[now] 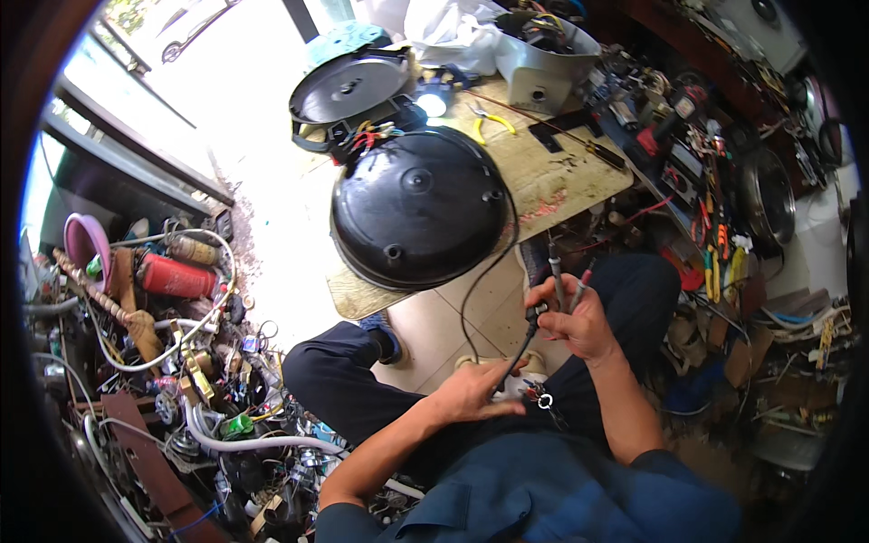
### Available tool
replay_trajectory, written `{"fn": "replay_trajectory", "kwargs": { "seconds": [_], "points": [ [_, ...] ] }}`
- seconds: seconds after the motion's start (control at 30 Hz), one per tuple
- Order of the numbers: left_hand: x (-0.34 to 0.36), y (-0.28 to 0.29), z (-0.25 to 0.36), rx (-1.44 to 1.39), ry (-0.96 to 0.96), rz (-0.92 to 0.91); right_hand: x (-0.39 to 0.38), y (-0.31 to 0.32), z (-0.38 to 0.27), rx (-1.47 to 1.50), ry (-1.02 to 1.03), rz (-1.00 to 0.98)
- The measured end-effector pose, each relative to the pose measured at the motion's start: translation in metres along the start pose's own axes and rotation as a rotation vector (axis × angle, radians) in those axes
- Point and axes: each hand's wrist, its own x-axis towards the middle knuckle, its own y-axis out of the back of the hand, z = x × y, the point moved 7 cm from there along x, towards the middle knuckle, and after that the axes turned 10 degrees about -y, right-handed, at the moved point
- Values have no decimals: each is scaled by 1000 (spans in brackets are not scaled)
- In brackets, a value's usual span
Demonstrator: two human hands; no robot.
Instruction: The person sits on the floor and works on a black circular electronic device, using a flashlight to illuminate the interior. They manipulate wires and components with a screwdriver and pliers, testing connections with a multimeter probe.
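Right hand (579, 321) grips two probes (563, 282), long axes near upright, tips pointing up toward the surface (552, 181). Left hand (475, 391), fingers loosely spread, rests on the lap touching the black lead (518, 357). Round black cooker base (418, 208) overhangs the surface's near edge; bare floor tiles (444, 326) between the knees.

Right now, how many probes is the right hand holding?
2: both upright in the right hand, a black probe and a red probe beside it.
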Motion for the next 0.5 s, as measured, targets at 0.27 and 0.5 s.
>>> {"fn": "replay_trajectory", "kwargs": {
  "seconds": [0.27, 0.5],
  "points": [
    [33, 23, -11, -1235, 265, 284, 8, -62, -13, -686, 152, -260],
    [55, 54, -35, -1224, 195, 460, 20, -56, -36, -353, 226, -28]
  ]
}}
